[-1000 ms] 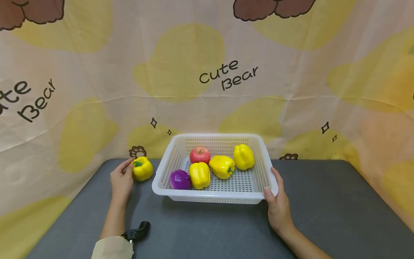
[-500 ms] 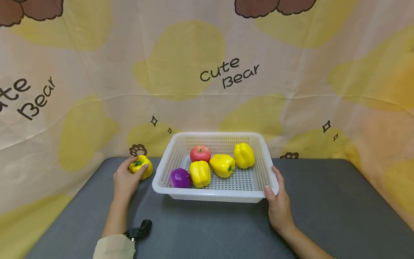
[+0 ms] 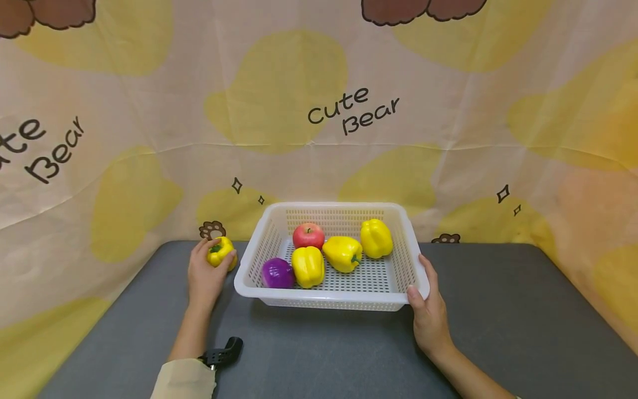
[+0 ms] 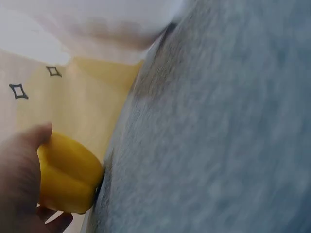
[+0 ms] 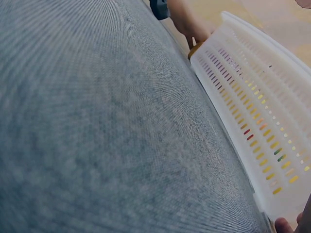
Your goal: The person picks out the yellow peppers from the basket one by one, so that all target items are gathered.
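My left hand (image 3: 205,274) grips a yellow bell pepper (image 3: 219,256) from its near side, thumb on the right and fingers on the left and top. In the left wrist view the same pepper (image 4: 70,174) sits right at the grey table surface, with the thumb and fingertips around it. The white perforated basket (image 3: 329,297) stands just right of that pepper. My right hand (image 3: 431,316) holds the basket's front right corner, thumb over the rim. Inside lie a red apple (image 3: 308,236), a purple onion-like ball (image 3: 278,273) and three yellow bell peppers (image 3: 308,267).
The grey table (image 3: 498,310) reaches back to a hanging cloth (image 3: 279,100) printed with yellow patches and lettering. A black band (image 3: 224,353) with a protruding part sits on my left wrist.
My left hand has moved from the pepper's left side to a grip around it, with the thumb now across its right. The pepper has barely shifted. My right hand and the basket stay put.
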Motion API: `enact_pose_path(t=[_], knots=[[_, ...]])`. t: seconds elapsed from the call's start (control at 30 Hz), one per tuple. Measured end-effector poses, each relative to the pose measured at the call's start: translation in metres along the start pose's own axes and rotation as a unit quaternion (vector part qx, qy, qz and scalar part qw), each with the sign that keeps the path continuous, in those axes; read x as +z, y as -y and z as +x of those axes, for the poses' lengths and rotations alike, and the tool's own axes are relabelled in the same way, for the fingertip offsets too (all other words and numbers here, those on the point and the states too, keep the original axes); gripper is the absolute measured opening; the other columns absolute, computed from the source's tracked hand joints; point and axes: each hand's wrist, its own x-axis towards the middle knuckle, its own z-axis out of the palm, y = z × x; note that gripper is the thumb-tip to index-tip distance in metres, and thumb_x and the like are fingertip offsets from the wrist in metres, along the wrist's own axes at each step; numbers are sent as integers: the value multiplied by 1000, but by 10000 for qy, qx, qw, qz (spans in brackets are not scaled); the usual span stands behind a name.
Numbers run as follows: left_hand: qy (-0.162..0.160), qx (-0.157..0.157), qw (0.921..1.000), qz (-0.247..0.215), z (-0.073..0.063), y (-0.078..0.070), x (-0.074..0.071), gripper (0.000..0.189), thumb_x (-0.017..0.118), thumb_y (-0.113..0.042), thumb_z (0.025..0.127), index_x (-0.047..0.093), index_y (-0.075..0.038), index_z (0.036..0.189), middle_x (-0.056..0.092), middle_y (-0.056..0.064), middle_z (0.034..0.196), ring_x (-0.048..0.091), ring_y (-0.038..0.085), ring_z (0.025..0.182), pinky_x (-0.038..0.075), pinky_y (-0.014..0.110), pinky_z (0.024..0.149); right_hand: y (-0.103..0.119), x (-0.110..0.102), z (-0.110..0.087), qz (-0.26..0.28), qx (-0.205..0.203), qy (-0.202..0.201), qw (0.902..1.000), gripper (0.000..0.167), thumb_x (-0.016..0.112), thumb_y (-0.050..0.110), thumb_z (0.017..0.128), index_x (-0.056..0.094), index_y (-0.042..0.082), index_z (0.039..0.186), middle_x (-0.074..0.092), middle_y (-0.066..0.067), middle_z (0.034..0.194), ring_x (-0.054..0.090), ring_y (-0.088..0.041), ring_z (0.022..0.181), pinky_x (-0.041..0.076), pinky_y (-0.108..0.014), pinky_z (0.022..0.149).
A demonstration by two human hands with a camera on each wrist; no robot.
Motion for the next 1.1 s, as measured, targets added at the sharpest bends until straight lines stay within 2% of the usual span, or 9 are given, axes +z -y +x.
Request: enact_pose_path(t=[0.07,0.17,0.3,0.47,0.63,0.9,1.1], knots=[[-137,31,9998,-152,-1,1,4,49,75,-20,89,63,-3,133,43,25,155,40,49,142,31,63,119,0,0,0,-11,14,20,10000,65,45,15,101,22,23,161,47,-21,153,54,-7,119,39,-1,91],[-174,47,9991,-383,-2,4,6,44,71,-16,91,64,-3,132,40,25,157,37,49,144,30,63,119,1,0,1,-33,40,31,10000,65,44,16,101,21,24,161,47,-20,153,54,-11,120,39,-1,91],[-139,54,9980,-622,-4,7,6,44,69,-14,92,64,-3,133,35,24,160,33,49,146,27,63,120,1,0,1,-23,54,18,10000,65,45,16,101,22,23,161,47,-21,153,53,-3,119,39,-1,91],[-301,146,9979,-563,-5,10,6,51,72,-16,90,60,-2,137,38,25,158,35,49,145,28,64,120,0,0,-1,47,56,7,10000,65,45,15,101,23,22,161,46,-22,153,52,5,118,39,-1,92],[-398,-22,9976,-573,-4,11,6,59,75,-19,90,55,-6,144,42,23,155,38,45,143,28,63,120,1,0,0,103,60,11,9999,64,45,14,101,23,22,161,46,-22,154,52,5,118,39,-1,92],[-381,-56,9967,-710,-2,10,6,59,77,-18,89,55,-8,143,43,23,153,40,44,143,29,61,120,-1,1,1,200,14,-48,9998,65,46,12,99,25,21,160,48,-23,152,54,3,117,41,-2,92],[-189,-101,9972,-715,-1,11,7,62,76,-19,90,51,-10,146,40,21,157,38,44,144,28,63,120,-1,1,1,182,-5,-35,9998,66,45,12,99,23,21,160,46,-22,153,53,4,118,41,-2,92]])
